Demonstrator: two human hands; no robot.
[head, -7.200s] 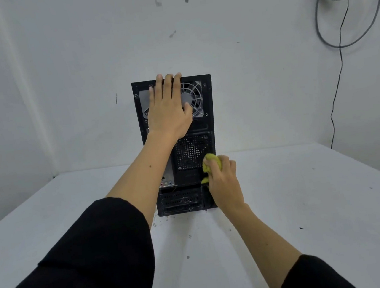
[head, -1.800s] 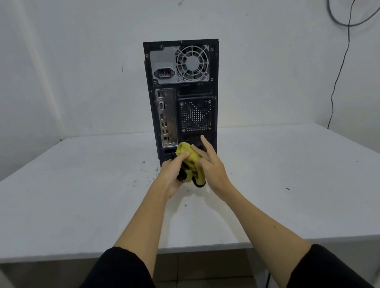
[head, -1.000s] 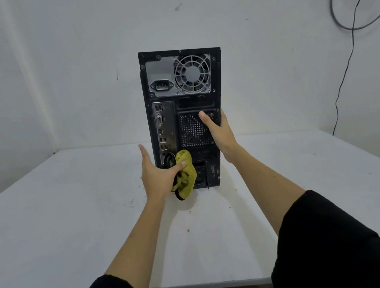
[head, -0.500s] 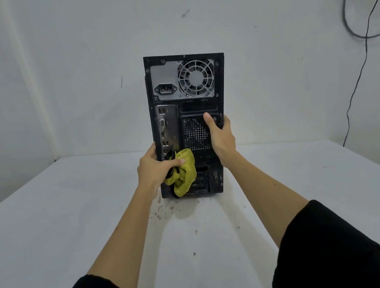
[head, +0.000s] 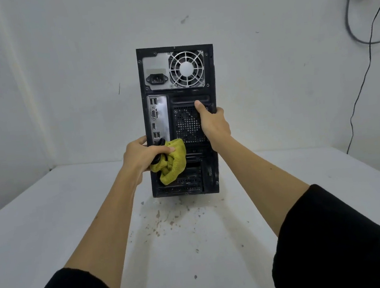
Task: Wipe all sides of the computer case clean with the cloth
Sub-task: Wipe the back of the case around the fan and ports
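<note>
both hands have closed on the computer case (head: 182, 120) since a second ago. head view: it stands upright on the white table (head: 51, 232), rear panel facing the camera. left hand (head: 141, 155) grips its left edge, pinching the yellow cloth (head: 173, 162) against the panel; right hand (head: 212, 123) clasps the right edge, thumb on the vent grille (head: 188, 127).

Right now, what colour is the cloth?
Yellow-green cloth, seen clearly in the head view.

Since seven seconds ago the cloth (head: 171, 161) passes from the right hand (head: 214, 124) to the left hand (head: 143, 155); both hands now grip the computer case (head: 182, 120) at frame centre by its side edges.
</note>
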